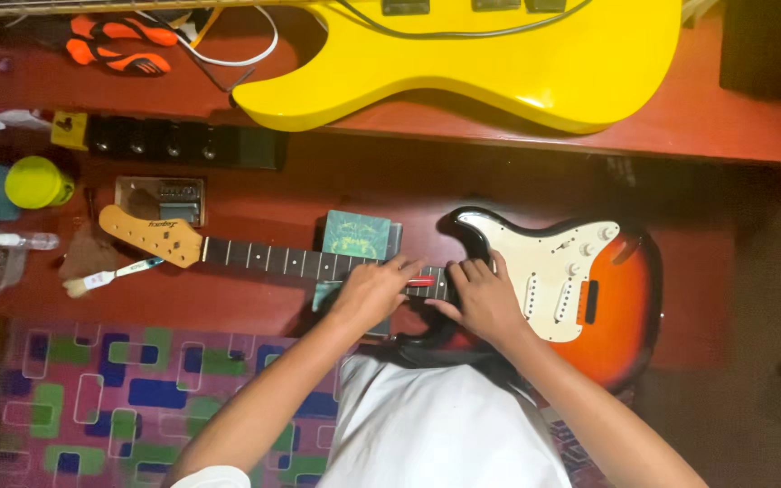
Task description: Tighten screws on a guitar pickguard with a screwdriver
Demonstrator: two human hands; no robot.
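Both hands' fingers rest on the sunburst guitar's neck, pinching a red tool.

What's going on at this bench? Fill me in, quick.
A person is bent over a sunburst electric guitar lying flat on the red table. The left hand presses a red-handled tool against the fretboard, and the right hand steadies the neck where it meets the body. A green box sits under the neck. A yellow guitar body lies further back, orange-handled pliers at the far left.
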